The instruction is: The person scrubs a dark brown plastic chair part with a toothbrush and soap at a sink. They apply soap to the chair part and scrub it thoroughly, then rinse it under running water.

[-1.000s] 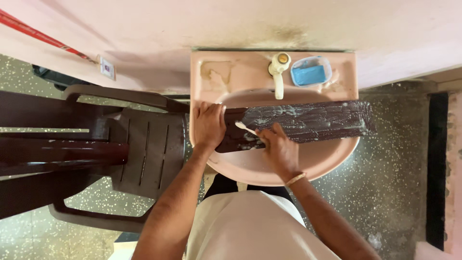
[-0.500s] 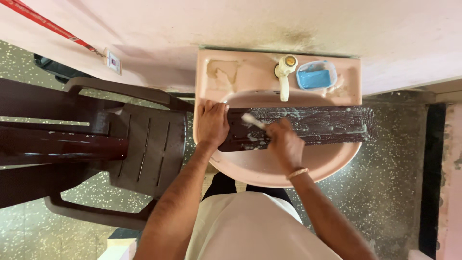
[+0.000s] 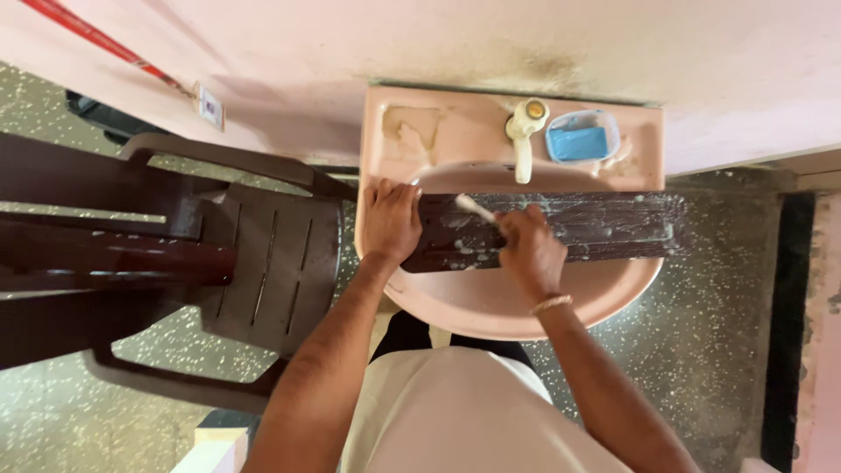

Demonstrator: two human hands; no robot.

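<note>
Rightward went the brush [image 3: 474, 208] over the soapy panel [image 3: 596, 226] across the basin [image 3: 491, 302]

Glossy wet dark panel [image 3: 561, 229], soap-flecked; smooth pink ceramic basin [image 3: 491, 307].

dark brown panel [image 3: 561, 232] and small brush [image 3: 477, 209] over a pink sink [image 3: 491, 307].
the long, flat panel lies level across the basin, left to right, its surface streaked with white soap foam; the pale brush rests tilted on the panel's left part, bristle end pointing up-left.
</note>
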